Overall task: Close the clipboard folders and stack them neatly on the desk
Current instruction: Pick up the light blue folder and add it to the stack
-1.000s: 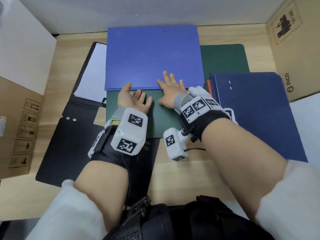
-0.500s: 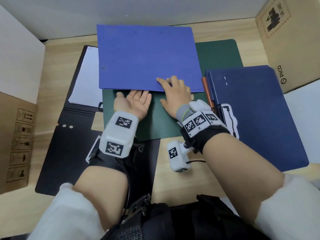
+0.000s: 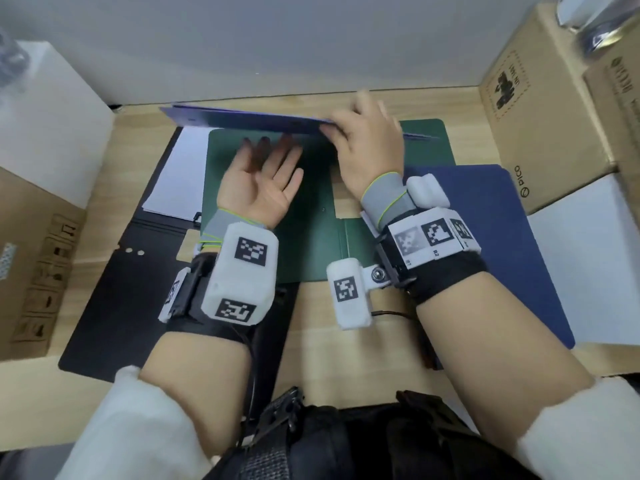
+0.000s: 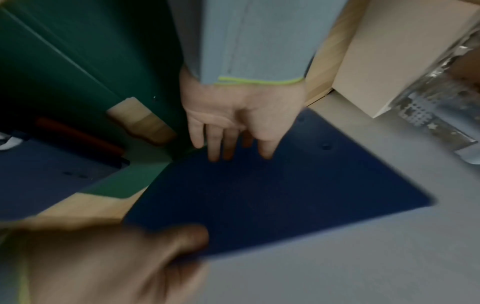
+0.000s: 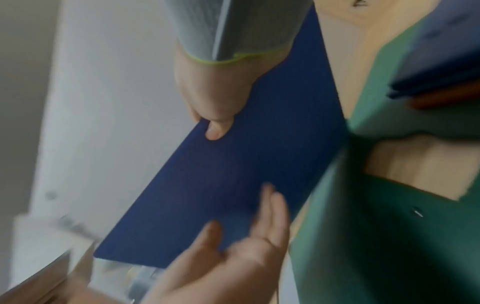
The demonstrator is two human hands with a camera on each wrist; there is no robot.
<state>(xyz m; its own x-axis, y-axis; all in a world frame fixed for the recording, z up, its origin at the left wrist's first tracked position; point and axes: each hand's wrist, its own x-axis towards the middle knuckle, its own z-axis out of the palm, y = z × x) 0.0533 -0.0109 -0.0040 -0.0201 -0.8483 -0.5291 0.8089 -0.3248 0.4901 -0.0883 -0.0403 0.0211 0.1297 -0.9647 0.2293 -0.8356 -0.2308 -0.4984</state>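
In the head view my right hand (image 3: pixel 349 129) grips the bright blue folder (image 3: pixel 249 121) by its near edge and holds it lifted, so I see it almost edge-on. The right wrist view has my thumb (image 5: pixel 215 129) pressed on the folder's face (image 5: pixel 221 185). My left hand (image 3: pixel 268 150) lies palm up with straight fingers, their tips in shadow beneath the folder. Under both hands a dark green folder (image 3: pixel 311 237) lies open flat. A black folder (image 3: pixel 114 306) lies open at the left with white paper (image 3: pixel 180 174) in it. A navy folder (image 3: pixel 491 244) lies closed at the right.
Cardboard boxes stand at the right (image 3: pixel 540 109) and the left (image 3: pixel 31 271), with a white box (image 3: pixel 52 109) at the back left. A grey wall (image 3: pixel 311 43) runs close behind the desk (image 3: pixel 346 358). An orange-red pen (image 4: pixel 78 133) lies beside the navy folder.
The blue folder lay flat on the green one; now its near edge is raised off it. My right hand went from resting on top to gripping it. My left hand slid forward underneath.
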